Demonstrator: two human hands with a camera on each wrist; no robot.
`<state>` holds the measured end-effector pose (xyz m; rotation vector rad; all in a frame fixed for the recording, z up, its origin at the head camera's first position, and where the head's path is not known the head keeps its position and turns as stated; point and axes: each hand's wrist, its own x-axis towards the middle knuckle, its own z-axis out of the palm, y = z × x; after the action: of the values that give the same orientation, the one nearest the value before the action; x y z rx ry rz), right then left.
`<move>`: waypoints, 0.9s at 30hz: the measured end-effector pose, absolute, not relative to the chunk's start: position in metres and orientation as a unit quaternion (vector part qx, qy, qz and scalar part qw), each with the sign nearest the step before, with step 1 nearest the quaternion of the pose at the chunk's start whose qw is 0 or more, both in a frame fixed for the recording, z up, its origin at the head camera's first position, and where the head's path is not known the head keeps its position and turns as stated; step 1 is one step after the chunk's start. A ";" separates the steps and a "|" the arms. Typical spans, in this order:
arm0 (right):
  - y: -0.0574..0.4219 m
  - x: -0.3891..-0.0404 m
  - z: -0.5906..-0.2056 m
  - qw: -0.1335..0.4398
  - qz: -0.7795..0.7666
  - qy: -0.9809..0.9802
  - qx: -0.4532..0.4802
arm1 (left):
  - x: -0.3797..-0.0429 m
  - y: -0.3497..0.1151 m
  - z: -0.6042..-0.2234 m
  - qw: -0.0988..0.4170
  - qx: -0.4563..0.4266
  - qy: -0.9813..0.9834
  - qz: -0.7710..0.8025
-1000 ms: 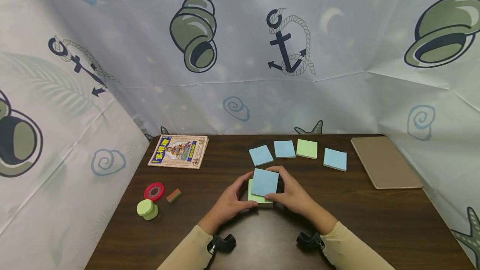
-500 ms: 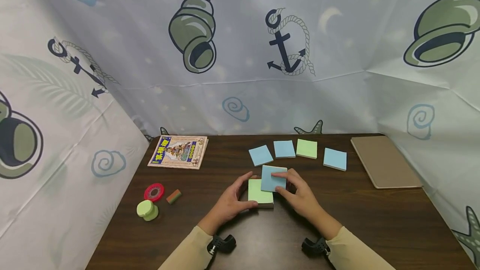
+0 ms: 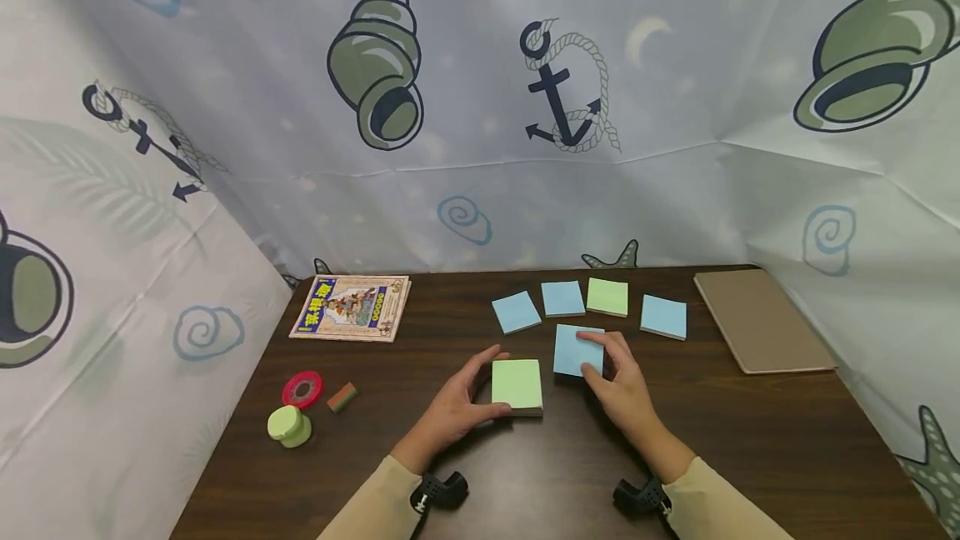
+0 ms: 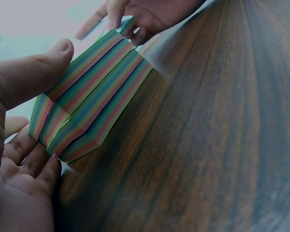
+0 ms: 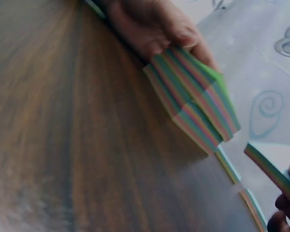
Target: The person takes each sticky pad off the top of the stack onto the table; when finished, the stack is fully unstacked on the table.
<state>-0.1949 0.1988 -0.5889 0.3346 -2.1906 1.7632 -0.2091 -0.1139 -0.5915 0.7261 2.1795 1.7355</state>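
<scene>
A stack of sticky note pads (image 3: pixel 517 386) with a green top sheet and striped sides stands on the table; several layers show in the left wrist view. My left hand (image 3: pixel 450 411) holds it from the left, thumb at the near side and fingers toward the back. To the right of the stack, my right hand (image 3: pixel 626 390) pinches a blue sticky note pad (image 3: pixel 573 348) by its right part. The striped edge of that blue pad (image 5: pixel 267 168) shows at the right wrist view's border, raised off the table. Its far fingers are partly hidden.
Behind lie three blue pads (image 3: pixel 517 312) and a green pad (image 3: pixel 607 297), in a row. A comic-style booklet (image 3: pixel 350 307) is back left, a brown board (image 3: pixel 761 323) back right. At left are a red ring (image 3: pixel 302 390), a small striped block (image 3: pixel 342 397) and a light-green round container (image 3: pixel 288 426).
My right hand has carried the blue pad off the top of the stack to the right, uncovering the green top. My left hand stays at the stack. The head view has shifted slightly.
</scene>
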 end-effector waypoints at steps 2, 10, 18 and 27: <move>0.199 -0.197 -0.590 0.152 0.597 -0.782 0.099 | -0.209 -0.113 -0.592 0.130 0.252 0.753 0.594; 0.199 -0.205 -0.595 0.129 0.509 -0.849 0.057 | -0.208 -0.112 -0.588 0.137 0.244 0.753 0.595; 0.200 -0.208 -0.598 0.115 0.411 -0.901 0.077 | -0.209 -0.112 -0.588 0.133 0.247 0.756 0.591; 0.198 -0.203 -0.596 0.114 0.347 -0.924 0.110 | -0.210 -0.113 -0.591 0.138 0.237 0.763 0.585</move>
<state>-0.2026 0.1980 -0.5963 0.3232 -2.7102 1.0164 -0.2097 -0.1125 -0.5909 0.6852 2.2062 1.6927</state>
